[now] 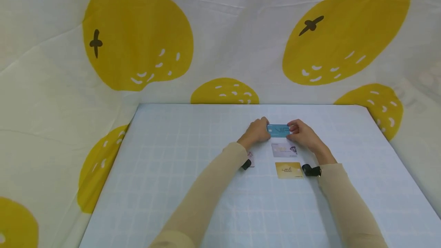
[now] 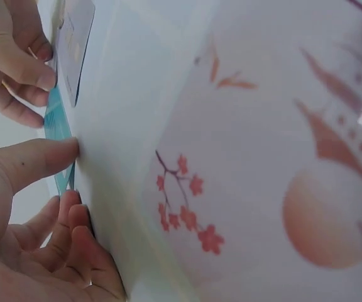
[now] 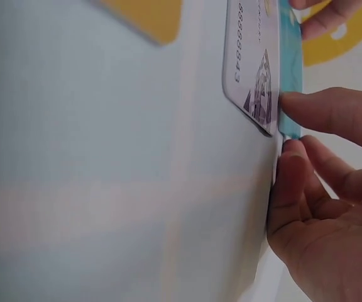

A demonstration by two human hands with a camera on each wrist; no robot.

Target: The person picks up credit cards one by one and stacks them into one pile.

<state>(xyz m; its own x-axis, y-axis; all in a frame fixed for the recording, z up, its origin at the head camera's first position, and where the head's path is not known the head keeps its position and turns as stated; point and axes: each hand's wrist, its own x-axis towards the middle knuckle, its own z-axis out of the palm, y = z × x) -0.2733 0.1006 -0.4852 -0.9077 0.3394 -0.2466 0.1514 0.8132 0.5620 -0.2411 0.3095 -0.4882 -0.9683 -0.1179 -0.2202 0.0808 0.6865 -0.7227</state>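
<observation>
A teal card (image 1: 278, 130) with large lettering lies flat near the table's far edge, between both hands. My left hand (image 1: 257, 130) pinches its left end; in the left wrist view the thumb (image 2: 46, 160) is on top and the other fingers curl at the edge. The right hand (image 1: 304, 136) pinches the opposite end, its thumb (image 3: 332, 113) pressing on the teal surface in the right wrist view. Just nearer lies a pale lilac card (image 1: 284, 150) with a dark gem print. A gold card (image 1: 288, 170) is below that one.
A pinkish card (image 1: 251, 159) with a red blossom print lies partly hidden under the left wrist. Black wrist cameras (image 1: 311, 170) hang close over the tabletop. The pale blue checked table (image 1: 165, 163) meets a white curtain (image 1: 237, 41) with yellow fruit shapes behind.
</observation>
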